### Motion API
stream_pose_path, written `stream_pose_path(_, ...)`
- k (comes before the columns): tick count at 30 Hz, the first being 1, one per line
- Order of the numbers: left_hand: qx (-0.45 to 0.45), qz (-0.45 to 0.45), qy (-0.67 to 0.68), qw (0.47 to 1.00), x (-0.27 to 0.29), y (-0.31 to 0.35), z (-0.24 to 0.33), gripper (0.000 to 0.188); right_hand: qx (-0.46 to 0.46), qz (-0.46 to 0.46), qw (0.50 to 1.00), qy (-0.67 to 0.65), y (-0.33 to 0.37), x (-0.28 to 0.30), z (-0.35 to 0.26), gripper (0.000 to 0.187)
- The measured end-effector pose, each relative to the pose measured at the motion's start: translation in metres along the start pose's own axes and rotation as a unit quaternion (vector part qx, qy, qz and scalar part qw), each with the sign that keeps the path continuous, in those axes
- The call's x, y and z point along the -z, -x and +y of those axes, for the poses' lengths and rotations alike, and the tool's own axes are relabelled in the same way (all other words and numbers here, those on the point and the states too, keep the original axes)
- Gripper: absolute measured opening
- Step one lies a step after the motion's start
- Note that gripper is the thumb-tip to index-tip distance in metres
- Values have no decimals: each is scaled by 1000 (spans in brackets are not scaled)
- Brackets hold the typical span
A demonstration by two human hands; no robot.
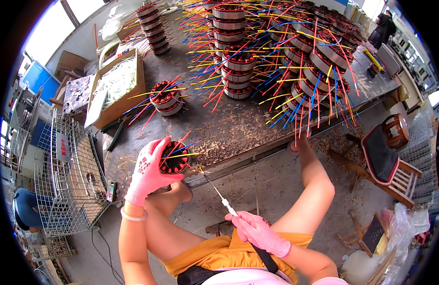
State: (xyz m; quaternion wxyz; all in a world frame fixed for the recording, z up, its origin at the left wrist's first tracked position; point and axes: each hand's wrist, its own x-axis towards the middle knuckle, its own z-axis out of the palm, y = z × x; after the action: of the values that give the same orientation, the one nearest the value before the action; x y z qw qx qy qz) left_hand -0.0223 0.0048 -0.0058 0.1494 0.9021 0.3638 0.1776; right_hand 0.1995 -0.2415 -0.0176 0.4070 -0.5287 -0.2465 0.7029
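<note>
My left hand (150, 169), in a pink glove, grips a motor stator (173, 160) at the near edge of the workbench. Red, blue and yellow lead wires stick out of the stator, and its dark bore faces up toward me. In my right hand (262, 232), also gloved in pink, is a slim tool (225, 202) with a white handle and a thin shaft. The shaft points up and left, its tip close to the stator's wires; whether it touches them I cannot tell. Just beyond my left hand, a short stack of stators (166, 99) stands on the bench.
Tall stacks of wired stators (237, 71) fill the far side of the bench (219, 128). A cardboard box (115, 90) of white pieces sits at left, dark-handled pliers (115, 136) beside it. Wire baskets (69, 180) stand left, a chair (385, 154) right. A person (383, 28) is far back.
</note>
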Motion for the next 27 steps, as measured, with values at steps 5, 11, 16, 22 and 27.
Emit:
stream_pose_path(5,-2,-4,1,1000,1,-1,0,99,5,5,1000,-1,0,0,0,33)
stream_pose_path(11,1,-7,3,1000,2,-1,1,100,5,8,1000,8,0,0,0,33)
stream_pose_path(16,-2,-6,-2,1000,0,-1,-2,100,16,6,1000,2,1,1,2,33)
stream_pose_path(22,-1,-8,-7,1000,2,-2,2,99,1,12,1000,13,1,1,-1,32)
stream_pose_path(27,9,-13,5,1000,3,-2,3,99,6,10,1000,14,0,1,0,33)
